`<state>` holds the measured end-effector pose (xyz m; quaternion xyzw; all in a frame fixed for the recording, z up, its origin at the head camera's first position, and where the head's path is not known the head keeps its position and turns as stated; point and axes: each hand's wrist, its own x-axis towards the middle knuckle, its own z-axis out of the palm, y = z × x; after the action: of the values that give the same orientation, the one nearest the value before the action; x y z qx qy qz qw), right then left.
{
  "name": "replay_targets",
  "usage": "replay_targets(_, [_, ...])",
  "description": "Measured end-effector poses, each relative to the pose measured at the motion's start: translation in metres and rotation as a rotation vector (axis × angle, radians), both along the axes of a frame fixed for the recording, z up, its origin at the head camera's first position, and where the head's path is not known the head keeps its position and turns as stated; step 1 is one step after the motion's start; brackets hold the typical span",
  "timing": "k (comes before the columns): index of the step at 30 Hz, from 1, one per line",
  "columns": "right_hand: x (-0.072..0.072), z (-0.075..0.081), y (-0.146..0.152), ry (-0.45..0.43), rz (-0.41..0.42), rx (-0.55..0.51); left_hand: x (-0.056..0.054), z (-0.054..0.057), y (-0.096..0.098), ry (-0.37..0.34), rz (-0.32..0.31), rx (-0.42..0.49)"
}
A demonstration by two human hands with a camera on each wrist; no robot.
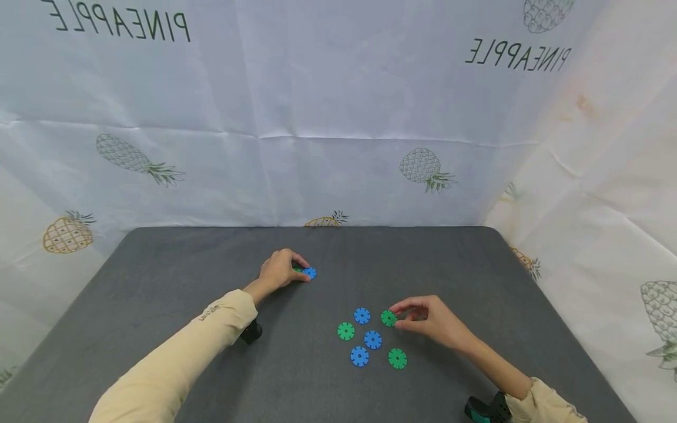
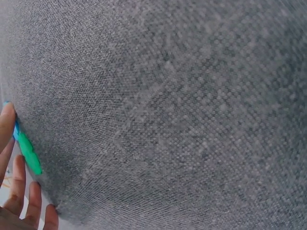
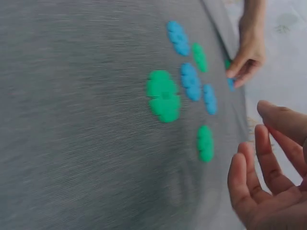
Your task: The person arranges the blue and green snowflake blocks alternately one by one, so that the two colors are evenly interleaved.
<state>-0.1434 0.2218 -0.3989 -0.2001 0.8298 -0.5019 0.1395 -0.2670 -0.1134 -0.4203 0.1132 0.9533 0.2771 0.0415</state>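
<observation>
My left hand (image 1: 278,269) pinches a blue notched disc (image 1: 310,272) at the far middle of the table. Against that blue disc lies a green notched disc (image 2: 29,155), partly behind the fingers in the head view. My right hand (image 1: 431,320) reaches in from the right, thumb and fingers spread around the edge of another green disc (image 1: 388,318). In the right wrist view a gap shows between the right fingertips (image 3: 261,136) and that green disc (image 3: 205,143), which lies flat on the table.
Left of and nearer than the right hand lie three blue discs (image 1: 372,339) and two more green discs (image 1: 398,359), spaced apart on the dark grey table (image 1: 296,382). A pineapple-print cloth (image 1: 328,88) hangs behind the table's far edge.
</observation>
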Motion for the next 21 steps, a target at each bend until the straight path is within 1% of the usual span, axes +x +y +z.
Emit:
replay_targets(6, [0.012, -0.012, 0.011, 0.006, 0.102, -0.031, -0.003, 0.001, 0.001, -0.023, 0.007, -0.007])
replay_targets(10, [0.019, -0.020, 0.016, 0.011, 0.142, -0.028, -0.003, 0.001, 0.002, -0.031, 0.005, 0.000])
replay_targets(13, [0.023, -0.024, 0.018, 0.021, 0.146, -0.003, -0.003, 0.000, 0.001, -0.032, 0.008, 0.000])
replay_targets(17, [0.026, -0.026, 0.017, 0.027, 0.125, 0.026, -0.002, 0.001, 0.001, -0.033, 0.007, 0.013])
replay_targets(21, [0.027, -0.026, 0.016, 0.063, 0.112, 0.053, -0.001, 0.004, 0.001, -0.036, 0.010, 0.029])
